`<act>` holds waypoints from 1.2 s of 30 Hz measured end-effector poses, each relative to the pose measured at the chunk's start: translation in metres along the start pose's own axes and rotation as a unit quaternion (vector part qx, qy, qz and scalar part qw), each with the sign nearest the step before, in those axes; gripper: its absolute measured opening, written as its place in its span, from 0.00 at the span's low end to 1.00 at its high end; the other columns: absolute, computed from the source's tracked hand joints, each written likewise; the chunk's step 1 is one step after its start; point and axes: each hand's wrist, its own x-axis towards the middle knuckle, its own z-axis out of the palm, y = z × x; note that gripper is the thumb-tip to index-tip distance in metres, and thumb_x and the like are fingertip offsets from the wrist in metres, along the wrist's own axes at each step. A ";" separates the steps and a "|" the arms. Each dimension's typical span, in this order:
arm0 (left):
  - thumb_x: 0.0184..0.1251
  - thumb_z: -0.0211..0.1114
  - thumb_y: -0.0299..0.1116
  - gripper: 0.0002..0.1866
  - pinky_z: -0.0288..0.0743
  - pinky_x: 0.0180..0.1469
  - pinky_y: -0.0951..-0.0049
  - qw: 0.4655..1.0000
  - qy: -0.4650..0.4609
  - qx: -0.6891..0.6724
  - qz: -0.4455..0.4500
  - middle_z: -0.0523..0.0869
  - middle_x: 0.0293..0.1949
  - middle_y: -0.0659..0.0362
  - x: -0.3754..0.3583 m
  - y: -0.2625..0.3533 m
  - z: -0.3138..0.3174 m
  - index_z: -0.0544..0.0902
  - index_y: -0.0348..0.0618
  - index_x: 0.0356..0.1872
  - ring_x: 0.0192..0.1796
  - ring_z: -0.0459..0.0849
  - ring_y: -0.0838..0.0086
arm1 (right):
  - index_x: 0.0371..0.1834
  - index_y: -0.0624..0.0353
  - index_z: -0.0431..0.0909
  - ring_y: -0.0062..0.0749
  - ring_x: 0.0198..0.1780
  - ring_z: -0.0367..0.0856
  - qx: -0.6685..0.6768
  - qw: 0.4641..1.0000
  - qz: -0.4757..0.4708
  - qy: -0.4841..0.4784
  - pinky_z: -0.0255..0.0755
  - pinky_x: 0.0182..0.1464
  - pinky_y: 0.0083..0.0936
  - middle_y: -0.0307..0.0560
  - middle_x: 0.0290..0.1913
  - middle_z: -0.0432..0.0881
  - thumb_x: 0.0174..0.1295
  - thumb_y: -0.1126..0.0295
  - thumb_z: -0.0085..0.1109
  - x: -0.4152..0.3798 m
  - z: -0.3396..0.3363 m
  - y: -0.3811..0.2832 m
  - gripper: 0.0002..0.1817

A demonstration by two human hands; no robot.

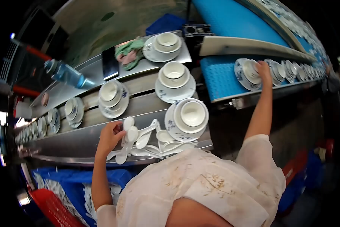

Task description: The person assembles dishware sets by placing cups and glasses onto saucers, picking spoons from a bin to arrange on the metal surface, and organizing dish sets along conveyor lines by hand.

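My left hand (111,137) is at the metal ledge, its fingers and thumb closed around white spoons (131,134) at the left end of a loose pile. More white spoons (149,150) lie overlapping to its right. My right hand (264,72) reaches onto the blue belt, its fingers closed at the edge of a white bowl (250,71). That bowl sits on a blue-patterned plate (239,73); the fingers hide part of the set. Nearest to the spoons stands a stack with a white cup (193,114) inside a bowl on a plate.
Similar stacked sets (109,94) line the conveyor to the left, and others (278,72) follow on the blue belt (219,81). A cloth (130,53), a dark phone-like slab (110,64) and a water bottle (68,74) lie beyond. Blue crates (69,174) with spoons stand below.
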 end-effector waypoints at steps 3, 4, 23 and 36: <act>0.49 0.68 0.30 0.18 0.71 0.32 0.77 0.998 -0.008 -0.034 -0.049 0.77 0.23 0.61 0.007 0.018 0.008 0.80 0.38 0.44 0.26 0.74 0.78 | 0.53 0.64 0.75 0.46 0.51 0.78 0.005 0.990 -0.032 -0.137 0.69 0.52 0.32 0.60 0.49 0.79 0.51 0.61 0.60 -0.012 -0.018 -0.035 0.26; 0.49 0.68 0.30 0.18 0.70 0.31 0.77 0.997 -0.001 -0.035 -0.068 0.77 0.23 0.62 0.006 0.023 0.006 0.79 0.38 0.43 0.26 0.73 0.79 | 0.54 0.63 0.74 0.46 0.51 0.78 -0.003 0.991 -0.062 -0.123 0.69 0.52 0.32 0.60 0.49 0.79 0.48 0.62 0.62 -0.017 -0.014 -0.036 0.28; 0.48 0.64 0.27 0.21 0.72 0.43 0.64 0.982 0.105 0.147 0.051 0.78 0.40 0.50 0.015 -0.013 0.012 0.75 0.41 0.47 0.41 0.78 0.59 | 0.41 0.65 0.78 0.27 0.37 0.79 0.356 0.911 -0.105 -0.179 0.72 0.41 0.23 0.43 0.34 0.82 0.49 0.76 0.54 -0.126 0.064 -0.204 0.15; 0.55 0.61 0.27 0.23 0.78 0.40 0.75 0.936 0.078 -0.323 -0.114 0.81 0.41 0.53 0.062 0.009 0.017 0.72 0.35 0.55 0.40 0.82 0.72 | 0.52 0.67 0.73 0.34 0.44 0.77 0.342 0.901 -0.106 -0.245 0.68 0.48 0.25 0.52 0.42 0.81 0.62 0.61 0.52 -0.149 0.096 -0.225 0.21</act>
